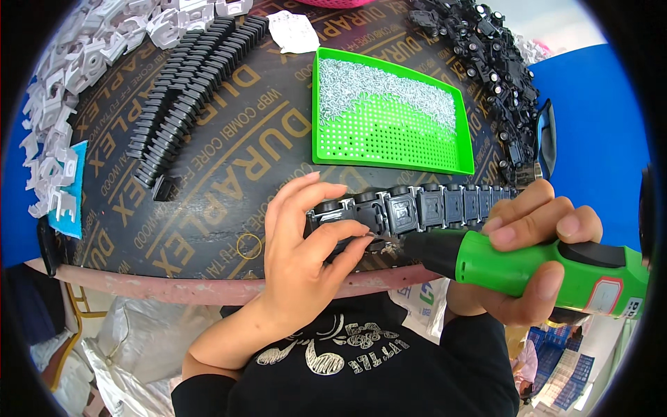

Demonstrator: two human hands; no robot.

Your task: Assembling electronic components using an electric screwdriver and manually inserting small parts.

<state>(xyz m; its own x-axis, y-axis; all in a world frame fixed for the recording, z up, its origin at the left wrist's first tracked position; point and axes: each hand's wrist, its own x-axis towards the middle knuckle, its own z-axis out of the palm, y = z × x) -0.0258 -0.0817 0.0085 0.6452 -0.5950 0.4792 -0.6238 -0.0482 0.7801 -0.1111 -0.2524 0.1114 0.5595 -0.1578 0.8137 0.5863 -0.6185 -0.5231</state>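
Note:
My right hand (535,219) wraps round a green and black electric screwdriver (497,267), held almost level with its tip toward the left. My left hand (295,267) has thumb and index finger pinched just beside that tip. What lies in the pinch, if anything, is too small to make out. Its other fingers reach over the left end of a row of black plastic toy-car chassis (434,208). The row runs rightward along the table's near side, its right end partly behind my right hand. Small silvery screws (410,90) cover the far part of a green perforated tray (396,167) beyond the row.
Two stacked rows of black plastic parts (201,83) lie at the far left. White plastic parts (76,66) fill the left rim, some on a blue cloth (73,187). Black wheeled assemblies (486,62) pile up at the right. A white paper (293,33) lies beyond the tray.

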